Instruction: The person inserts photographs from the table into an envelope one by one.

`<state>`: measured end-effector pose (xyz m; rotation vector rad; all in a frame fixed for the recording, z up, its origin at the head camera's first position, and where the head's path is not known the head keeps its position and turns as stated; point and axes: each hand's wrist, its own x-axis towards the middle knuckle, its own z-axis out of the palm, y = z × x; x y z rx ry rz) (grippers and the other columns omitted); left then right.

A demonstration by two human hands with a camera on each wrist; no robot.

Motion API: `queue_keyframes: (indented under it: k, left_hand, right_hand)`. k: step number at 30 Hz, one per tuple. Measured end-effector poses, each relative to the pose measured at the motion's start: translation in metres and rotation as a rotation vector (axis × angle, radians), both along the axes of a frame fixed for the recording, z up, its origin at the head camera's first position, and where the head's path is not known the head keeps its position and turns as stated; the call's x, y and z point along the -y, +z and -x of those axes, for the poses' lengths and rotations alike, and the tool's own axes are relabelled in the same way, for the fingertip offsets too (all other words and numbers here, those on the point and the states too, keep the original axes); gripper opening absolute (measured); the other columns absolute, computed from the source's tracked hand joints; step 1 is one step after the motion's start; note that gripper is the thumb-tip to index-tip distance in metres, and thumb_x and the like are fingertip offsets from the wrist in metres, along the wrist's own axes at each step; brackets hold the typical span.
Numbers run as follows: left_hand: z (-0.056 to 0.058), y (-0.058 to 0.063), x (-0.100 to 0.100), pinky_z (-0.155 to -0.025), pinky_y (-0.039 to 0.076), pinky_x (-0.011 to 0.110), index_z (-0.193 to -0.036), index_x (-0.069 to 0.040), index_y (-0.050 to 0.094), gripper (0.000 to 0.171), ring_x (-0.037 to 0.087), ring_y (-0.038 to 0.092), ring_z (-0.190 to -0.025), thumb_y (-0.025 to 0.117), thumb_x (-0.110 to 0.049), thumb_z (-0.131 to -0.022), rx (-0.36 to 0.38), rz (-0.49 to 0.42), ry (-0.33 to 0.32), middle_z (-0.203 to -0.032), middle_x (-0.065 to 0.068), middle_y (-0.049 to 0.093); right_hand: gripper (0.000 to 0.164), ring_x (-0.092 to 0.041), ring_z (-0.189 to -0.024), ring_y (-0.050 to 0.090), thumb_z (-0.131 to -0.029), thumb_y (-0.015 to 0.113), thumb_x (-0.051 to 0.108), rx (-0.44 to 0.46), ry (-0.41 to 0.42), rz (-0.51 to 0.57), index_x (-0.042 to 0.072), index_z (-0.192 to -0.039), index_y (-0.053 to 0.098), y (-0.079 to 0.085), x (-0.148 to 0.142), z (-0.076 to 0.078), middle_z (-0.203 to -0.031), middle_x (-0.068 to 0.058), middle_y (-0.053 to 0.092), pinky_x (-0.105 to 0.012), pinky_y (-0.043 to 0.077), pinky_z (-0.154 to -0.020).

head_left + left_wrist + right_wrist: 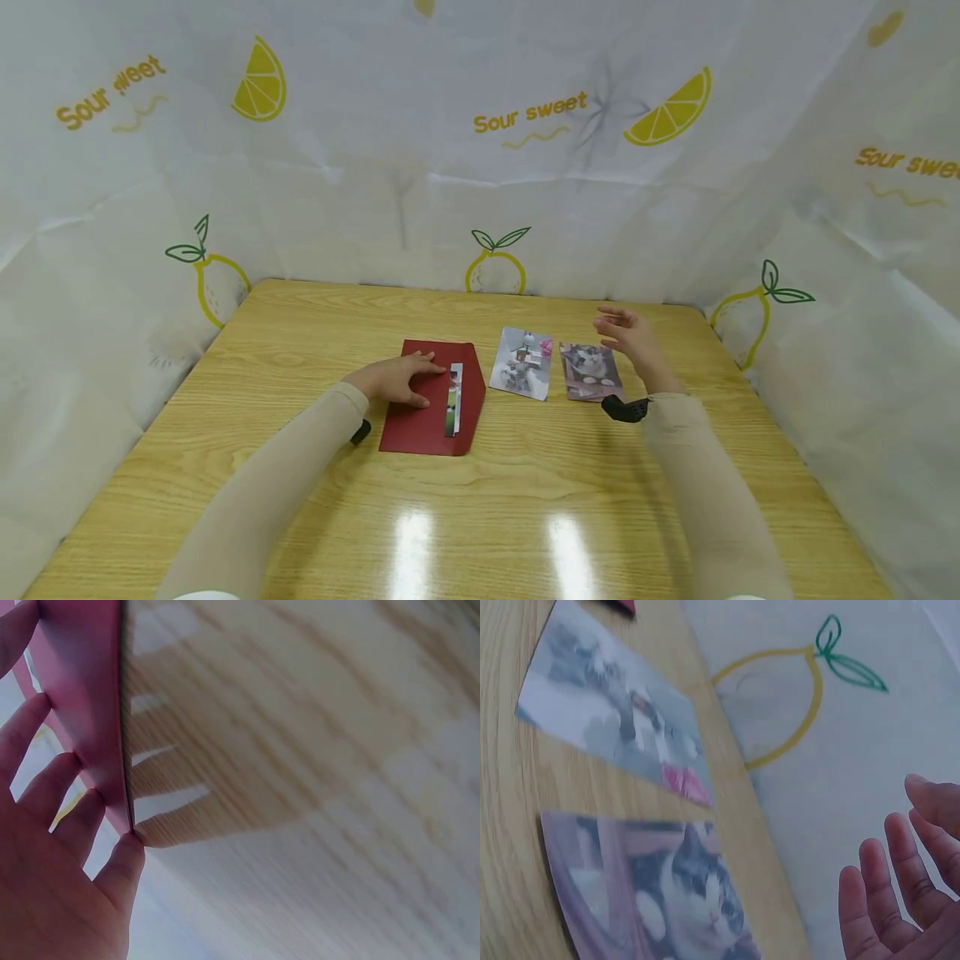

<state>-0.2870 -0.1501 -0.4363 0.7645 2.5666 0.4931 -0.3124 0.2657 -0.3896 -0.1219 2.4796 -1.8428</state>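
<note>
A red envelope (416,429) lies on the wooden table with its pointed flap opened out to the right. Photo cards (453,404) stick partly out of its mouth. My left hand (396,379) rests on the envelope, fingers spread; in the left wrist view its fingertips touch the red paper (82,682). My right hand (628,337) is raised above the table beside a cat photo (590,371), its fingers loosely bent around nothing. Left of that photo lies a paler photo (521,364) with a pink patch. Both photos also show in the right wrist view.
The wooden table (315,325) reaches back to a white cloth (360,208) printed with lemons, which hangs behind it and at both sides. A black wrist strap (625,408) sits on my right wrist. Two bright reflections lie on the tabletop near me.
</note>
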Motion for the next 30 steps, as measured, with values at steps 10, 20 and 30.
queue_keyframes:
  k: [10, 20, 30]
  left_hand:
    - [0.003, -0.003, 0.001, -0.117, 0.022, 0.053, -0.149, -0.018, 0.041, 0.064, 0.034, 0.009, -0.15, 0.067, -0.032, -0.092, -0.005, 0.003, -0.003, -0.162, 0.011, 0.016]
    - [0.003, -0.005, 0.002, -0.116, 0.024, 0.053, -0.148, -0.019, 0.042, 0.064, 0.034, 0.01, -0.15, 0.068, -0.032, -0.091, -0.008, -0.005, 0.0, -0.162, 0.011, 0.017]
    - [0.003, -0.007, 0.002, -0.116, 0.024, 0.053, -0.148, -0.018, 0.042, 0.064, 0.034, 0.01, -0.15, 0.068, -0.031, -0.091, -0.015, -0.011, -0.001, -0.162, 0.011, 0.017]
  right_hand:
    - [0.058, -0.039, -0.132, 0.044, -0.102, 0.048, 0.015, 0.209, -0.038, -0.146, -0.004, -0.151, 0.024, -0.032, -0.035, 0.008, -0.146, -0.031, 0.038, -0.048, 0.038, -0.109]
    - [0.062, -0.036, -0.129, 0.041, -0.097, 0.057, 0.01, 0.287, -0.056, -0.197, -0.008, -0.147, 0.026, -0.055, -0.042, 0.016, -0.15, -0.029, 0.03, -0.043, 0.038, -0.107]
    - [0.069, -0.037, -0.127, 0.039, -0.093, 0.065, 0.011, 0.309, -0.086, -0.267, -0.009, -0.147, 0.026, -0.056, -0.032, 0.017, -0.149, -0.031, 0.03, -0.048, 0.034, -0.11]
